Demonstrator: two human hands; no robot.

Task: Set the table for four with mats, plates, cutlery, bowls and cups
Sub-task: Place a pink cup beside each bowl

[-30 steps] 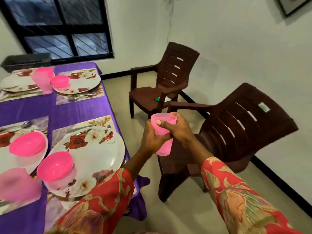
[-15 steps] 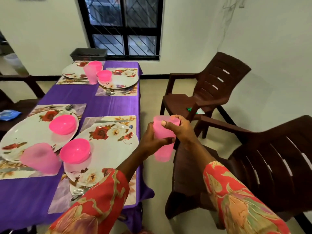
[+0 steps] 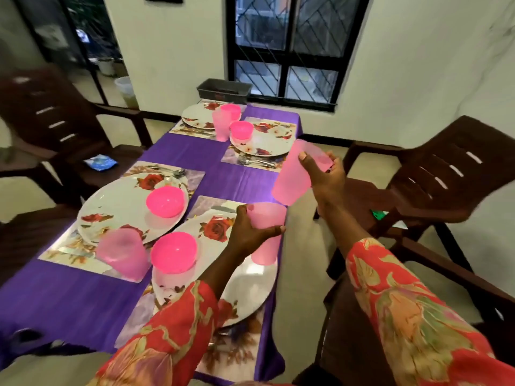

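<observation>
We saw the desk (image 3: 195,174) under a purple cloth, laid with four floral mats, each carrying a flowered plate. The left hand (image 3: 250,232) curled round a pale pink cup (image 3: 264,235), gripping it below the rim; the cup stood upright over the right edge of the near right plate (image 3: 245,291), though we could not tell whether its base touched the plate. The right hand (image 3: 326,176) gripped a second pink cup (image 3: 295,176) near its rim, tilted with its mouth toward the far right and held in the air over the desk's right edge, just near of the far right plate (image 3: 264,143).

A bright pink bowl (image 3: 174,253) sat on the near right plate, and another bowl (image 3: 165,200) on the near left plate (image 3: 122,207), with a pink cup (image 3: 122,253) standing at that plate's near edge. On the far side a third cup (image 3: 221,126) stood between the two far plates, beside a bowl (image 3: 242,130).

Cutlery (image 3: 256,162) lay on the near edge of the far right mat. Dark brown plastic chairs (image 3: 434,176) stood on both sides of the desk, and a dark tray (image 3: 224,90) sat at the far end below the window.
</observation>
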